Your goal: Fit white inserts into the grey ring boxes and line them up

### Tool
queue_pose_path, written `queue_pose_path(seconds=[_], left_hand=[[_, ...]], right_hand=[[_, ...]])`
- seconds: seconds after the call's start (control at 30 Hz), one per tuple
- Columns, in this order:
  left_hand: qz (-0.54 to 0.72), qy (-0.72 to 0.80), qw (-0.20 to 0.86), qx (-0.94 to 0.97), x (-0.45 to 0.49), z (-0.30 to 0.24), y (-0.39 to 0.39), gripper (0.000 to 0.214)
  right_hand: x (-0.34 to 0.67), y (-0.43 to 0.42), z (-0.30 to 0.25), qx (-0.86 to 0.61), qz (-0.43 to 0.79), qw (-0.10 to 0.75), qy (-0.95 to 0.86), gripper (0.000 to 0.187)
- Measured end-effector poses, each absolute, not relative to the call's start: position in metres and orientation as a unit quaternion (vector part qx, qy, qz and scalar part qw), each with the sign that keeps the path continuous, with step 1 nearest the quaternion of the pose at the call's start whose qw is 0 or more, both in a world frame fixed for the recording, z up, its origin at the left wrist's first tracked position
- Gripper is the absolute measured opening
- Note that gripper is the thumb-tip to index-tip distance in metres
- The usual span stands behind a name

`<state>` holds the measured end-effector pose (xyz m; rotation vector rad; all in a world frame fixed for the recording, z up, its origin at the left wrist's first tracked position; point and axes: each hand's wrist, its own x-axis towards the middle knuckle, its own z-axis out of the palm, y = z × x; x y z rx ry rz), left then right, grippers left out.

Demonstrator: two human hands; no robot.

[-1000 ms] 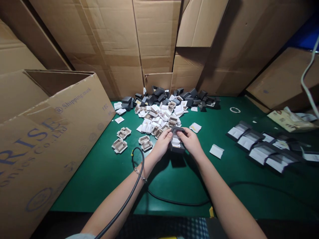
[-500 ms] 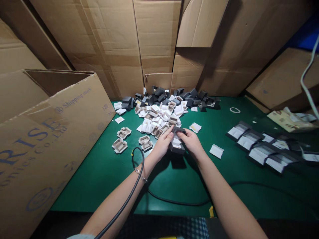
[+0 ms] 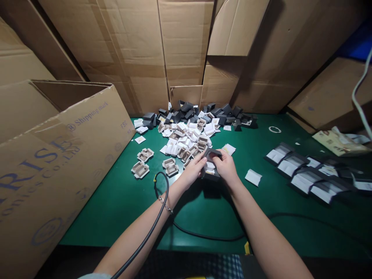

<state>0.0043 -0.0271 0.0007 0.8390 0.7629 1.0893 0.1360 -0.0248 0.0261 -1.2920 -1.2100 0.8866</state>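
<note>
Between my two hands is a small black box (image 3: 211,176) with its lid raised and a white paper insert (image 3: 209,167) inside. My left hand (image 3: 194,169) grips its left side, the thumb along the edge. On the other side my right hand (image 3: 226,167) holds the box, its thumb pressed in at the opening under the lid. Just beyond my hands lies a heap of folded white and grey card inserts (image 3: 186,133). Several loose inserts (image 3: 140,169) sit to the left of my left hand.
Black boxes (image 3: 186,112) are piled at the back against cardboard. Open boxes with white inserts (image 3: 302,180) stand in rows at right. A large carton (image 3: 95,155) fills the left. A black cable (image 3: 203,235) crosses the green table (image 3: 116,221). One white card (image 3: 253,177) lies right of my hand.
My hands and the black box have shifted slightly to the right. My right thumb has moved down from the lid's edge into the box opening.
</note>
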Motion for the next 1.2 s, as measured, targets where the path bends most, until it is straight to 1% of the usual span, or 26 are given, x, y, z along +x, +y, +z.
queue_pose_path(seconds=[0.1, 0.2, 0.33, 0.5, 0.7, 0.8, 0.9, 0.97, 1.03, 1.1, 1.2], left_hand=[[0.431, 0.327, 0.730, 0.417, 0.005, -0.002, -0.028, 0.038], [0.436, 0.339, 0.721, 0.418, 0.005, -0.001, -0.028, 0.039], [0.420, 0.354, 0.742, 0.384, 0.005, 0.006, -0.029, 0.040], [0.421, 0.360, 0.753, 0.357, 0.004, 0.015, -0.033, 0.036], [0.450, 0.345, 0.760, 0.318, 0.000, 0.024, -0.031, 0.035], [0.476, 0.349, 0.752, 0.294, -0.004, 0.028, -0.028, 0.034], [0.508, 0.353, 0.731, 0.287, -0.008, 0.029, -0.024, 0.036], [0.533, 0.347, 0.714, 0.291, -0.012, 0.028, -0.022, 0.037], [0.554, 0.347, 0.698, 0.292, -0.015, 0.028, -0.020, 0.038], [0.571, 0.356, 0.683, 0.285, -0.017, 0.028, -0.017, 0.039], [0.600, 0.377, 0.658, 0.253, -0.022, 0.030, -0.014, 0.038]], right_hand=[[0.135, -0.025, 0.027, -0.538, 0.399, 0.546, -0.503, 0.022], [0.133, -0.024, 0.026, -0.535, 0.436, 0.538, -0.484, 0.024], [0.131, -0.023, 0.023, -0.538, 0.446, 0.541, -0.468, 0.026], [0.132, -0.024, 0.024, -0.537, 0.457, 0.528, -0.473, 0.027], [0.135, -0.022, 0.022, -0.537, 0.469, 0.509, -0.482, 0.040], [0.147, -0.017, 0.019, -0.572, 0.404, 0.516, -0.494, 0.044], [0.167, -0.013, 0.019, -0.642, 0.259, 0.495, -0.526, 0.040], [0.182, -0.011, 0.019, -0.694, 0.161, 0.449, -0.539, 0.038], [0.194, -0.009, 0.015, -0.737, 0.100, 0.386, -0.545, 0.041], [0.202, -0.008, 0.009, -0.773, 0.073, 0.323, -0.542, 0.047], [0.208, -0.005, -0.005, -0.800, 0.071, 0.246, -0.542, 0.054]])
